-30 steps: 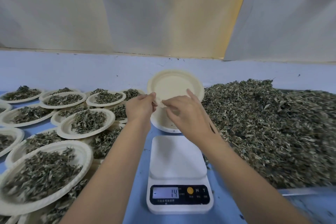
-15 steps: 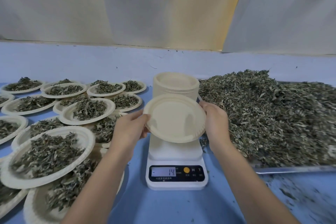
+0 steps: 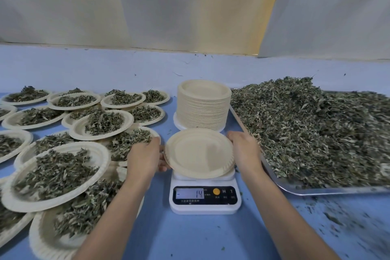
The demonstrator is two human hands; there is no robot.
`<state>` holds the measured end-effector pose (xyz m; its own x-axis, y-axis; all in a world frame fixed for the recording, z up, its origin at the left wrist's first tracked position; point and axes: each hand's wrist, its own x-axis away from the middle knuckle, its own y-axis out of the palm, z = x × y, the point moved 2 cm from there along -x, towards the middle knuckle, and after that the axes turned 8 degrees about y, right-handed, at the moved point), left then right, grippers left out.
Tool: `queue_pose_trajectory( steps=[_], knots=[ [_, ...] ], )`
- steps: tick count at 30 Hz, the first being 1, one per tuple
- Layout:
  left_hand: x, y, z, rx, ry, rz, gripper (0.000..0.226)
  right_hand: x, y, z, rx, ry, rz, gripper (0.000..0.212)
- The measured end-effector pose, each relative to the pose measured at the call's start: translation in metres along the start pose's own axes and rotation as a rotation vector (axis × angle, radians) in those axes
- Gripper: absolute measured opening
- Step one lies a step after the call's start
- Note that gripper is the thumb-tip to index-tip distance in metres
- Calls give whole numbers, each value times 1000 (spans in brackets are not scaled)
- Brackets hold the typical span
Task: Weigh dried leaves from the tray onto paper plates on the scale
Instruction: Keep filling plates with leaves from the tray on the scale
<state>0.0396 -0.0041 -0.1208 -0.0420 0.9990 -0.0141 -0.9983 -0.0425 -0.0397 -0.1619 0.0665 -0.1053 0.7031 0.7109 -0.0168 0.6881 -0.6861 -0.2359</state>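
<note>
Empty plate (image 3: 199,152) lowered, seemingly resting on scale (image 3: 204,198); left hand (image 3: 145,156), right hand (image 3: 245,150) grasp its rim

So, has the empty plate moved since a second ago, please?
Yes: the empty plate has come nearer and down, from beyond the scale to over its platform.

I have the scale (image 3: 204,198) centred, an empty plate (image 3: 199,152) over it; the plate stack (image 3: 203,107) behind. Filled plates (image 3: 104,160) left; tray (image 3: 316,191) right.

The left hand (image 3: 145,156) and right hand (image 3: 244,150) hold an empty paper plate (image 3: 199,152) over the scale (image 3: 204,198).
</note>
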Motion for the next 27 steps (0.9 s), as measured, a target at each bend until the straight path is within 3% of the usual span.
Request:
queue_pose_trajectory(
  steps=[5, 9, 12, 15, 23, 27],
  knots=[
    [0, -3, 1, -120, 52, 9, 38, -1, 0, 4, -1, 1, -4, 33],
    [9, -5, 15, -280, 278, 75, 31, -3, -11, 0, 0, -33, 46, 23],
    [21, 3, 30, -202, 391, 111, 26, -13, -29, -3, 13, -68, 106, 28],
    [32, 21, 41, -60, 394, 34, 27, -23, -52, 0, 104, -65, 140, 23],
    [62, 86, 52, 124, 277, -238, 30, -44, -100, 25, 770, 209, -90, 35],
    [72, 108, 54, 169, 247, -319, 30, -52, -100, 41, 814, 343, -260, 54]
  ],
)
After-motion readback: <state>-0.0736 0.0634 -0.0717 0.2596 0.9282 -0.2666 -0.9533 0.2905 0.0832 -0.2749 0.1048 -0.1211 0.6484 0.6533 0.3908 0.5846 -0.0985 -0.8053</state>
